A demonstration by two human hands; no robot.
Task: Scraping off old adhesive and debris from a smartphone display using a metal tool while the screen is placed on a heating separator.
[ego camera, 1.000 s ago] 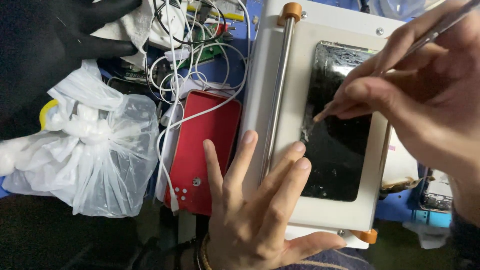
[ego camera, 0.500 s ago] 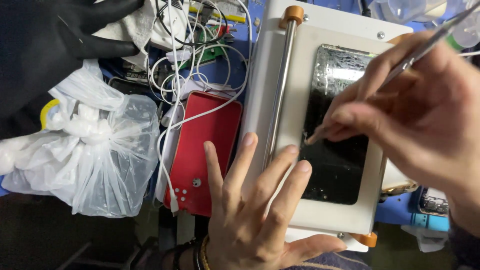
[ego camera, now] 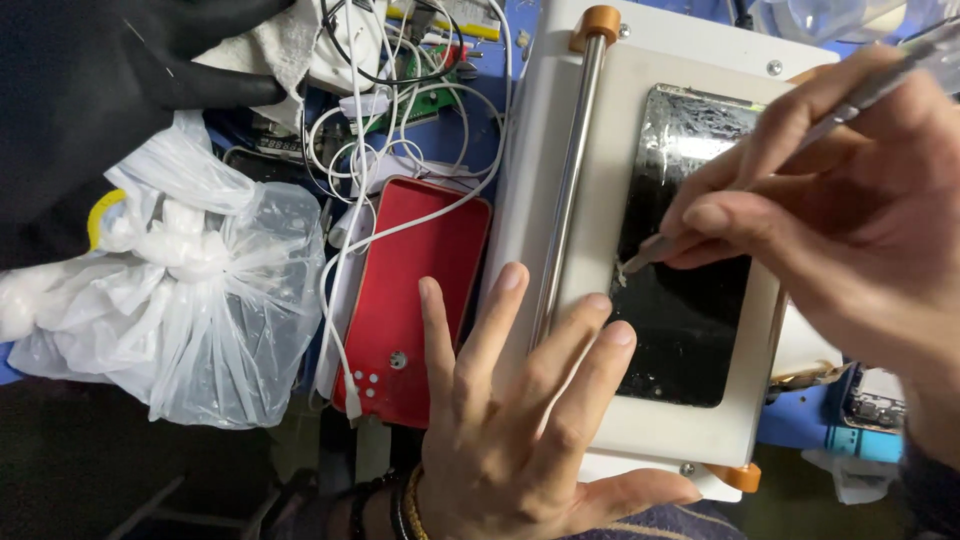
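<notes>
From the head camera, the left hand [ego camera: 520, 420] lies flat, fingers spread, on the white machine [ego camera: 590, 130] near its front edge. The right hand [ego camera: 830, 230] pinches a thin metal tool [ego camera: 860, 95], whose tip touches the left edge of the cracked phone [ego camera: 690, 260] on the machine. It is best to press softly and keep the tip low. The tool's far end is cut off, and the glass edge is hard to see.

Cracked black phone screen [ego camera: 690, 270] lies right of centre on a white plate; tied clear plastic bag [ego camera: 200, 300] at left.
</notes>
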